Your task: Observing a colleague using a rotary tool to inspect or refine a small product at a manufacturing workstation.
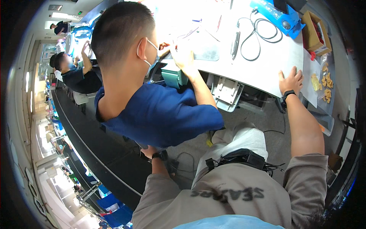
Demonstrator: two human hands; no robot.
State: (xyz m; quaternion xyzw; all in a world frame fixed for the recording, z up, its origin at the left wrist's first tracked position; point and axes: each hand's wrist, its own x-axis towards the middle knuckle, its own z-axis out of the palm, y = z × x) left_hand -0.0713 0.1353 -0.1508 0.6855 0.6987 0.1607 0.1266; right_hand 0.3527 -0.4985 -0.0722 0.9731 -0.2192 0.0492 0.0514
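Observation:
My right hand point(291, 81) lies at the right edge of the white worktable point(274, 70), fingers stretched out over the tabletop, holding nothing. Low behind a seated co-worker in a blue top point(164, 114), my left hand point(149, 152) is at the person's back. Its fingers are mostly hidden, and whether it grips something cannot be made out. Closest to my right hand are a bag of small tan pieces point(327, 82) and a white sheet point(310, 72). On the table, a pen-shaped black tool point(235, 44) lies beside a looped black cable point(254, 40).
A blue device point(280, 17) stands at the back right beside an open cardboard box point(316, 32). The co-worker's hands work over a grey mat point(207, 51). Under the table sits a white boxy unit point(227, 91). A black conveyor belt point(99, 141) runs along the left.

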